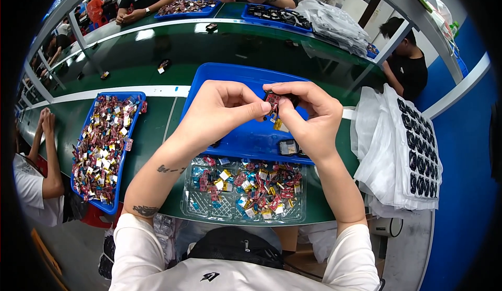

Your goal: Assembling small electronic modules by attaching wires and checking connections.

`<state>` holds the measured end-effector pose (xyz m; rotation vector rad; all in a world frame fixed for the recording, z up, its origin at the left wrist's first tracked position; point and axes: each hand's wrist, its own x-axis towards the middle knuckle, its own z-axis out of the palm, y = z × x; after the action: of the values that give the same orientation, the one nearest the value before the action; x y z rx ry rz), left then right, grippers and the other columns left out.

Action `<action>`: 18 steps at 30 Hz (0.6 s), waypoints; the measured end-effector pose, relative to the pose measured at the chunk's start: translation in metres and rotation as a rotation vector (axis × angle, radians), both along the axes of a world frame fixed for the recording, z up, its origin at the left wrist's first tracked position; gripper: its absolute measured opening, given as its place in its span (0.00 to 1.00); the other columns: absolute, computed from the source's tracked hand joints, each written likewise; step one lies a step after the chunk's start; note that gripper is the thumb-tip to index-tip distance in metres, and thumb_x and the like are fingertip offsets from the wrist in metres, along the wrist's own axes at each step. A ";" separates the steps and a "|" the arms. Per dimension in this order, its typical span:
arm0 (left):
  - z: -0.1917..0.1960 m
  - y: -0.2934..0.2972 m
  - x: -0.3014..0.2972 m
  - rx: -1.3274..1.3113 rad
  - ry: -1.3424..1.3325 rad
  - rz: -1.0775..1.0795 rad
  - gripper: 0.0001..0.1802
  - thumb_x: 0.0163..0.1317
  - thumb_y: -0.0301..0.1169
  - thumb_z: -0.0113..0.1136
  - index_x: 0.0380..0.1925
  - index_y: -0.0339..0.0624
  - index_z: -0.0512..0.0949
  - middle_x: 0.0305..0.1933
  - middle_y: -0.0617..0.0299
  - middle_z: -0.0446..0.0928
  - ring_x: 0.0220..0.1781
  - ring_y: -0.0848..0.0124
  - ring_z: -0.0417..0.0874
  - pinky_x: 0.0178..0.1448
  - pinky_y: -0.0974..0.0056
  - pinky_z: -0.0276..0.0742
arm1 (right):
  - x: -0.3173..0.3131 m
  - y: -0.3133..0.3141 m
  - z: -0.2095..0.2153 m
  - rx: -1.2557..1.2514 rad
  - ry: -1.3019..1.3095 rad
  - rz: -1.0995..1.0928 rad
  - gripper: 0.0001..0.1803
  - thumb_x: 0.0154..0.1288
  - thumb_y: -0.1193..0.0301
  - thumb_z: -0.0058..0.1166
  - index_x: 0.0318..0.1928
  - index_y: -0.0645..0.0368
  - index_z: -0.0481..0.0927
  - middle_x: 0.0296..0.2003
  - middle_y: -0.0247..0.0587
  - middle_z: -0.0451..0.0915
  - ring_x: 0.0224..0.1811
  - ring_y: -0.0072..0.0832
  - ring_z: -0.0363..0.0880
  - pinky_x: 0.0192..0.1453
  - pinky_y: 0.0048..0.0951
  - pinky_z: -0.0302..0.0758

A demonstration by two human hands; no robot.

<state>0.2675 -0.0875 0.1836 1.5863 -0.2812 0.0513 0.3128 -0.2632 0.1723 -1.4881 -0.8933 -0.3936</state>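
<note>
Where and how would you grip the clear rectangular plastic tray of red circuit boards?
Grip the clear tray by its left and right rims, from both sides: these look free, while its far edge crowds the blue plastic tray. Keep it level; the red boards seem loose.

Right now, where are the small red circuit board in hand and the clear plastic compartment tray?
Small red circuit board (272,100), head view: its exposed face.
Clear plastic compartment tray (225,209), head view: bare patch toward the near edge.
</note>
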 end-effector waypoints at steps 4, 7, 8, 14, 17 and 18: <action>0.001 -0.002 -0.003 -0.032 0.046 0.043 0.09 0.56 0.29 0.68 0.27 0.33 0.81 0.26 0.63 0.80 0.30 0.80 0.79 0.36 0.75 0.75 | -0.003 -0.004 0.005 -0.015 0.055 0.087 0.09 0.55 0.82 0.57 0.39 0.65 0.83 0.33 0.41 0.84 0.33 0.22 0.83 0.38 0.20 0.78; -0.007 -0.006 0.000 0.112 -0.047 0.187 0.13 0.53 0.32 0.70 0.21 0.37 0.76 0.21 0.69 0.75 0.24 0.85 0.72 0.27 0.78 0.67 | -0.005 -0.007 0.005 -0.058 0.139 0.104 0.09 0.57 0.80 0.59 0.40 0.66 0.82 0.36 0.42 0.84 0.36 0.23 0.83 0.40 0.22 0.79; -0.010 -0.006 0.003 0.116 -0.091 0.181 0.14 0.54 0.34 0.70 0.21 0.36 0.77 0.20 0.68 0.76 0.24 0.85 0.73 0.27 0.77 0.67 | -0.004 -0.009 0.007 -0.088 0.157 0.104 0.09 0.57 0.79 0.60 0.40 0.66 0.82 0.36 0.42 0.84 0.36 0.23 0.83 0.40 0.22 0.79; -0.006 -0.001 0.000 0.492 -0.134 0.135 0.15 0.54 0.37 0.68 0.21 0.36 0.79 0.17 0.61 0.77 0.19 0.76 0.76 0.25 0.71 0.70 | 0.003 -0.018 0.016 -0.433 0.297 0.116 0.09 0.61 0.78 0.56 0.41 0.66 0.82 0.36 0.42 0.83 0.37 0.24 0.83 0.41 0.22 0.80; -0.004 0.002 -0.004 0.607 -0.262 0.049 0.12 0.54 0.35 0.67 0.24 0.37 0.80 0.20 0.60 0.78 0.22 0.74 0.78 0.27 0.70 0.71 | 0.019 -0.020 0.011 -0.413 0.252 0.090 0.06 0.60 0.79 0.56 0.39 0.67 0.81 0.36 0.40 0.80 0.37 0.25 0.82 0.41 0.23 0.80; -0.004 -0.001 -0.004 0.603 -0.266 0.007 0.11 0.54 0.35 0.66 0.24 0.38 0.81 0.21 0.58 0.79 0.23 0.72 0.80 0.28 0.69 0.73 | 0.027 -0.025 0.007 -0.366 0.334 0.067 0.06 0.60 0.80 0.56 0.38 0.67 0.81 0.36 0.39 0.79 0.37 0.25 0.82 0.41 0.24 0.80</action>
<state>0.2636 -0.0882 0.1794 2.1833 -0.5334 0.1987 0.3397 -0.2882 0.1795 -1.7874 -0.7687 0.0764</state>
